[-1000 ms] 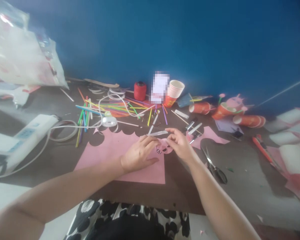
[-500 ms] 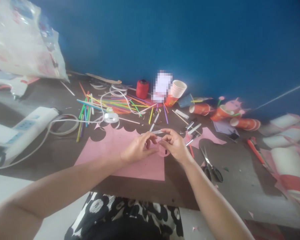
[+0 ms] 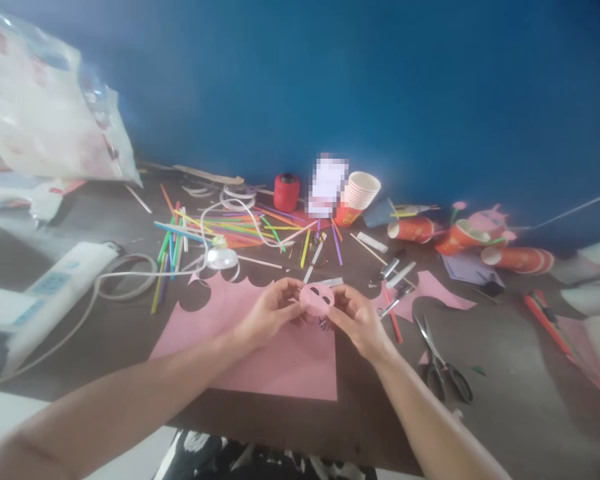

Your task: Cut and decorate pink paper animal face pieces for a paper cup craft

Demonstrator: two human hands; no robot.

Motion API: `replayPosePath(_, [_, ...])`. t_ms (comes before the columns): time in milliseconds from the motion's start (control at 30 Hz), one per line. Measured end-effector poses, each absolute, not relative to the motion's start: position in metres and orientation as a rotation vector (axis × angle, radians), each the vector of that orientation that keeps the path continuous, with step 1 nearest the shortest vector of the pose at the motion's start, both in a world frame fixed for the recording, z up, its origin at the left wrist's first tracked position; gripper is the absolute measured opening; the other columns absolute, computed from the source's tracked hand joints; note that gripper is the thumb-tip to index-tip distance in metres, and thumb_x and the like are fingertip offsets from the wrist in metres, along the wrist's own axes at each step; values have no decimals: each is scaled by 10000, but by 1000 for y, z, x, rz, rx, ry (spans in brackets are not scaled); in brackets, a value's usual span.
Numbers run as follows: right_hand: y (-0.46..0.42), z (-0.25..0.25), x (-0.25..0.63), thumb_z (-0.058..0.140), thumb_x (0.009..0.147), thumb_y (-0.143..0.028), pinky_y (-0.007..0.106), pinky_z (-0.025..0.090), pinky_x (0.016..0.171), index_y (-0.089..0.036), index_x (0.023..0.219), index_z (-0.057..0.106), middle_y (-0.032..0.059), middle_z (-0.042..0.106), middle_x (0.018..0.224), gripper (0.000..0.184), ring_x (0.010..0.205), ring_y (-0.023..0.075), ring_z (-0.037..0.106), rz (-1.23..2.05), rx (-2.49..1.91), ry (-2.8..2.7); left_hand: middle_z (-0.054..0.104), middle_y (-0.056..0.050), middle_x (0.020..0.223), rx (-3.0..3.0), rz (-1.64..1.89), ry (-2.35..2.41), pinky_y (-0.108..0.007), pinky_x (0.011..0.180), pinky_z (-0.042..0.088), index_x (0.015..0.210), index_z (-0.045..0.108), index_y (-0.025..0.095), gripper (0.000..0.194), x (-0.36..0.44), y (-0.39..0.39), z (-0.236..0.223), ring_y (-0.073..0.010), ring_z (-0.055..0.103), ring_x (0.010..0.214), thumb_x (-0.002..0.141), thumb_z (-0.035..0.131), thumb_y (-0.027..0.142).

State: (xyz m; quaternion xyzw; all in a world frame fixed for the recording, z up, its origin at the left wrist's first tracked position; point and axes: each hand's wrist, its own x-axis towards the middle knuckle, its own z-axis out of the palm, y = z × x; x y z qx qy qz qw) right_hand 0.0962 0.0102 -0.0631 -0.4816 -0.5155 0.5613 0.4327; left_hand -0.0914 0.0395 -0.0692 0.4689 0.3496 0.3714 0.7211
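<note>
A small round pink paper cutout with two dark holes or marks is held up between my hands. My left hand pinches its left edge between thumb and fingers. On the other side, my right hand pinches the right edge. Beneath them lies a large pink paper sheet with scalloped bites cut from its far edge. Small dark marks show just below the cutout; I cannot make out what they are.
Black-handled scissors lie right of my right hand, with a red utility knife farther right. Colored sticks, a red thread spool and stacked paper cups stand behind. A white power strip lies left, its cable crossing the table.
The cutout has turned and lifted, so its face with two dark spots now shows. My hands have moved apart to its opposite edges. The camera view has shifted slightly.
</note>
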Motion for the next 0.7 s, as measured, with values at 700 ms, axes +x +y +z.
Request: replayPosePath(700, [16, -58, 81, 570, 757, -236, 202, 336, 469, -183, 667, 550, -31, 514, 586, 106, 506, 87, 434, 1210, -1332, -1546, 663, -40, 1015, 1702, 668, 921, -295, 815, 516, 1059, 592, 241, 310, -115, 43, -69, -229, 629, 946, 758, 634, 299])
